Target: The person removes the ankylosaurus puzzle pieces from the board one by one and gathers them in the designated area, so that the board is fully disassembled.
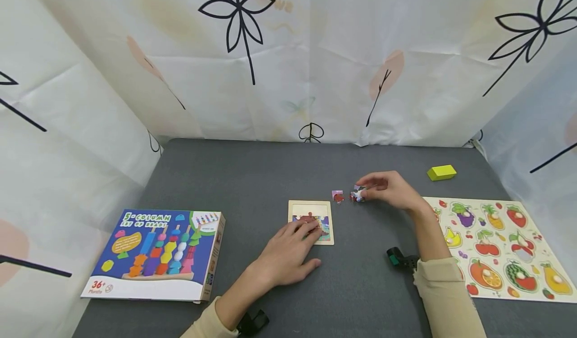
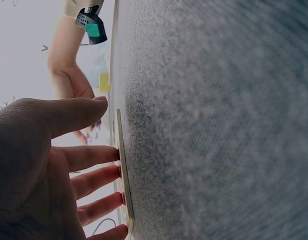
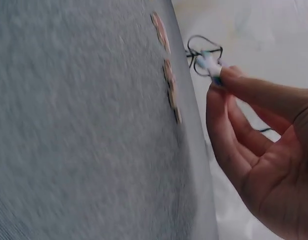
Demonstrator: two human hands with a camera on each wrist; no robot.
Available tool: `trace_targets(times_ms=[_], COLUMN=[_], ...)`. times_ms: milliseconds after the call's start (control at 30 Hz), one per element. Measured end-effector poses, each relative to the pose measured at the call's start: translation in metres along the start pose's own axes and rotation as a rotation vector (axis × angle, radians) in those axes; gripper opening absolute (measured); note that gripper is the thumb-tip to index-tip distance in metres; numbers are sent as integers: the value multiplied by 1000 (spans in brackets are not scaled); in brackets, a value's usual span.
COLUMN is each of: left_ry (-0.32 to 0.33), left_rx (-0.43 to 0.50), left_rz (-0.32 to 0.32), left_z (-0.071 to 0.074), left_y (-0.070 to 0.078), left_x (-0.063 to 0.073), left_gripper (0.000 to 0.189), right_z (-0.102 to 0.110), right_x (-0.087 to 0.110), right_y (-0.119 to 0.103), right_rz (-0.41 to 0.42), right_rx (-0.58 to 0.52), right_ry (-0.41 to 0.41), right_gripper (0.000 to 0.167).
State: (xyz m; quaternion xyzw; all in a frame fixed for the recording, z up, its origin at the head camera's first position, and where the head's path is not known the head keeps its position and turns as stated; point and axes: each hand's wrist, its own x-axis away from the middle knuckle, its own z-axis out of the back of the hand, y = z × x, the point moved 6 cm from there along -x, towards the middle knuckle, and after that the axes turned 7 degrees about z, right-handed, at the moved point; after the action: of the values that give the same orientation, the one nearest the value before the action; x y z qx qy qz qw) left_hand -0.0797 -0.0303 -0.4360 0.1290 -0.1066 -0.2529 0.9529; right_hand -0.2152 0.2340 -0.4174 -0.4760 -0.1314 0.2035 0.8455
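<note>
My left hand (image 1: 287, 258) rests with its fingertips on a small wooden puzzle tray (image 1: 331, 225), fingers extended and spread. Part of a colourful jigsaw picture (image 1: 324, 223) shows inside the tray; the fingers cover the rest. To the right of the tray, my right hand (image 1: 391, 192) pinches a jigsaw piece (image 3: 211, 65) between thumb and fingers, lifted above the table in the right wrist view. One loose jigsaw piece (image 1: 337, 196) lies between the tray and this hand. Others (image 3: 170, 92) lie on the table under the right hand, partly hidden in the head view.
A blue bead-set box (image 1: 158, 248) lies on the grey table (image 1: 252, 178) at left. At right, a fruit puzzle board (image 1: 500, 248) sits partly under the right forearm. A yellow block (image 1: 442, 173) stands behind that board. A patterned curtain (image 1: 279, 77) hangs along the back.
</note>
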Motion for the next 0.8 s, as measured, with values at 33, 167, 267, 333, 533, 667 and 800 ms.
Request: trace_targets(times_ms=[33,167,267,333,533,667,800], left_ry=[0,1,2,3,0,-2,-5], left_rx=[-1,-5,-9,-10,-11,-5,5], left_rz=[0,-3,-6,-6,-1,1,4], left_z=[0,0,0,1,1,0,0], left_y=[0,0,1,1,1,0,0], left_x=[0,0,1,1,1,1,1], left_gripper=[64,63,63,64,63,64,65], right_z=[3,14,19,21,23,23,24], right_x=[1,7,11,13,16,16,16], right_y=[2,9,14,17,20,21,22], right_rz=[-10,-38,-65,-84,-81,-71,-68], right_rx=[11,54,36,13,13,62,107], right_ry=[8,22,14,4,-38,-38,-21], right_gripper=[29,29,30,30,29,27,26])
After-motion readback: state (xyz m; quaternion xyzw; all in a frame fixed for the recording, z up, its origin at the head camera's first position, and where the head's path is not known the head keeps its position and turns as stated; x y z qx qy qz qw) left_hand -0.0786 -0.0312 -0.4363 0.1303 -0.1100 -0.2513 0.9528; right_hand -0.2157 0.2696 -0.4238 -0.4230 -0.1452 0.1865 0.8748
